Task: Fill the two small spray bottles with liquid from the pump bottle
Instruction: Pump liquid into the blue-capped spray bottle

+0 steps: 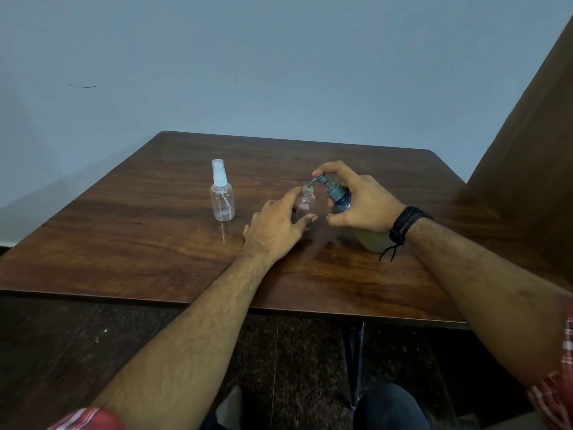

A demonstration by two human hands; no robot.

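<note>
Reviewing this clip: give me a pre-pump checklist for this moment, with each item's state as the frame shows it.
1. Open spray bottle uncapped: ok, neck bare.
2. Left hand steadies that bottle: ok, fingers curled round it.
3. Pump bottle nozzle tip over the open neck: ok, it appears aligned.
4. Right hand on the pump: ok, forefinger on the head, thumb at the body.
5. Liquid level in the open bottle: cannot tell, hand covers it.
6. Capped spray bottle clear of the hands: ok, upright to the left, apart.
</note>
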